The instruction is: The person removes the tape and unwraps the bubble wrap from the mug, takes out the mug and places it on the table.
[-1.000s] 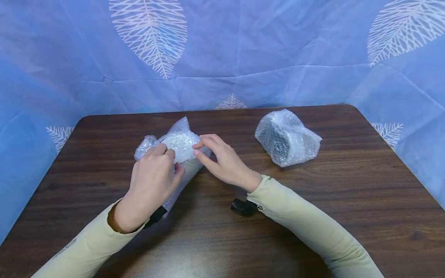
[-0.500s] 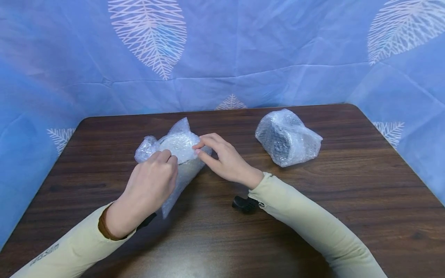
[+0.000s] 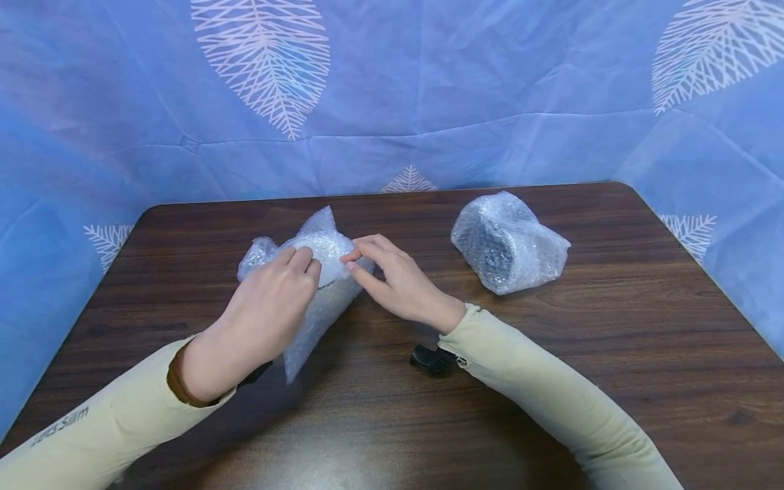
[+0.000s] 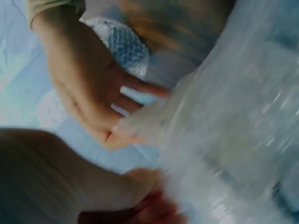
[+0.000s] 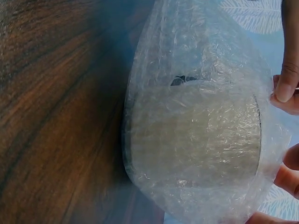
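In the head view, a bubble-wrapped bundle (image 3: 331, 299) lies left of the table's middle. Through the film, the right wrist view shows a cream cylindrical item (image 5: 196, 135) with a thin dark rim line and a small black mark. My left hand (image 3: 269, 299) pinches the film at the bundle's upper end, fingers curled, its thumb hidden in the head view. From the right, thumb and index finger of my right hand (image 3: 401, 282) pinch the film's edge. Both hands, the right (image 4: 88, 84) and the left (image 4: 112, 193), appear close to the film in the left wrist view.
A second bubble-wrapped bundle (image 3: 508, 245) sits at the back right of the dark wooden table (image 3: 612, 327). Under my right wrist is a black device (image 3: 431, 361). Blue cloth (image 3: 465, 88) with white leaf patterns hangs behind the table.
My left hand has turned, its thumb passing out of sight, while its forearm swung down and left. Its knuckles have lately risen slightly toward the film. My right hand stays nearly still.
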